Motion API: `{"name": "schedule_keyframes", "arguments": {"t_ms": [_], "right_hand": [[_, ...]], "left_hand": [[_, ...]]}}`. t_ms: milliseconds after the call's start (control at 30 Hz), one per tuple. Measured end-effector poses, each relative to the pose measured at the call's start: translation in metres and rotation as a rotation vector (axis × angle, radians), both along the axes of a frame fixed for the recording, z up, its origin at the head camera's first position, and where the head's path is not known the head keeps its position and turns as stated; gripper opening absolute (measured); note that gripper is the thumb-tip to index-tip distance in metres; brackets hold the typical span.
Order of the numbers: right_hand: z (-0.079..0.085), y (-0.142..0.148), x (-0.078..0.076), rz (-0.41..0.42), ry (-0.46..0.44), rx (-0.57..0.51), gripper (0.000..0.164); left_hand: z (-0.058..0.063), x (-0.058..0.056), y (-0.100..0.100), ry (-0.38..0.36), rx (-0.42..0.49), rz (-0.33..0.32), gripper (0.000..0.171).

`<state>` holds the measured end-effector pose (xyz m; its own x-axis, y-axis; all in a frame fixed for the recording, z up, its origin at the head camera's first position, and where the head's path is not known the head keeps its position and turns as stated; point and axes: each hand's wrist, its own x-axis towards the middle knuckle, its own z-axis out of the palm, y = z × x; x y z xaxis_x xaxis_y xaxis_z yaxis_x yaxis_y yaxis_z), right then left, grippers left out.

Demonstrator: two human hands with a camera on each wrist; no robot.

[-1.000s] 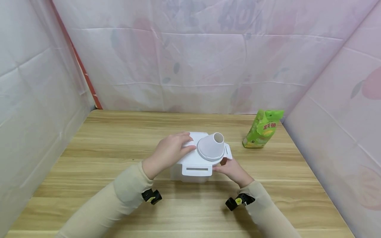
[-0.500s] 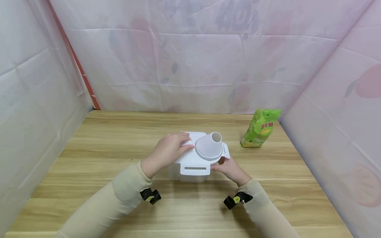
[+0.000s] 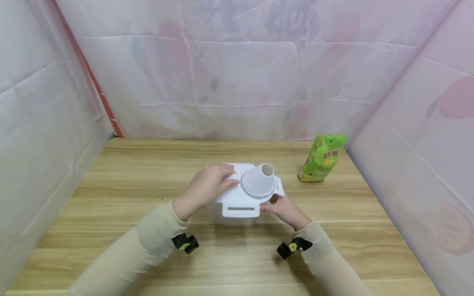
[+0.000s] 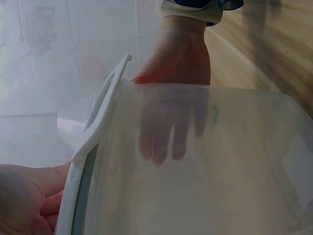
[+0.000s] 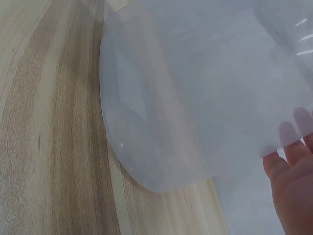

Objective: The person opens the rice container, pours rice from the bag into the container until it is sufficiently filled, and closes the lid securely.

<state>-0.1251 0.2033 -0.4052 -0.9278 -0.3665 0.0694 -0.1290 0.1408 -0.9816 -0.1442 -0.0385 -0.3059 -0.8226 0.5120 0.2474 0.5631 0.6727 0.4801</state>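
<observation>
A translucent food storage container [image 3: 232, 220] with a white lid [image 3: 238, 196] stands on the wooden table in the head view. A white cone-shaped spout [image 3: 258, 181] with an open top rises from the lid's right part. My left hand [image 3: 205, 186] lies over the left part of the lid, thumb and fingers gripping its raised piece. My right hand [image 3: 285, 209] holds the container's right side below the lid's slotted flap [image 3: 279, 187], thumb in front and fingers behind. Through the clear wall, the left wrist view shows those fingers [image 4: 161, 132].
A green printed food bag [image 3: 322, 158] stands at the back right of the table [image 3: 148, 172]. Pale patterned sheets [image 3: 244, 82] enclose the table at the back and both sides. Each wrist wears a black camera strap.
The whole head view, bag and container included, has shifted slightly left. Both hands keep the same place on the container and lid.
</observation>
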Motion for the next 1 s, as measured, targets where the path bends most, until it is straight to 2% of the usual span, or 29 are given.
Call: {"name": "schedule_keyframes", "arguments": {"t_ms": [267, 533, 767, 1000], "right_hand": [[0.0, 0.0, -0.005, 0.012, 0.005, 0.003, 0.077], [-0.003, 0.001, -0.006, 0.042, 0.045, -0.03, 0.08], [-0.004, 0.001, -0.006, 0.043, 0.058, 0.013, 0.075], [-0.003, 0.002, -0.005, 0.047, 0.074, -0.025, 0.075]], "left_hand": [[0.006, 0.0, -0.003, 0.011, 0.043, 0.002, 0.017], [0.004, -0.003, -0.006, 0.025, 0.067, -0.019, 0.015], [0.007, -0.001, -0.013, 0.02, 0.091, -0.01, 0.017], [0.008, 0.0, -0.019, 0.036, 0.087, -0.023, 0.017]]}}
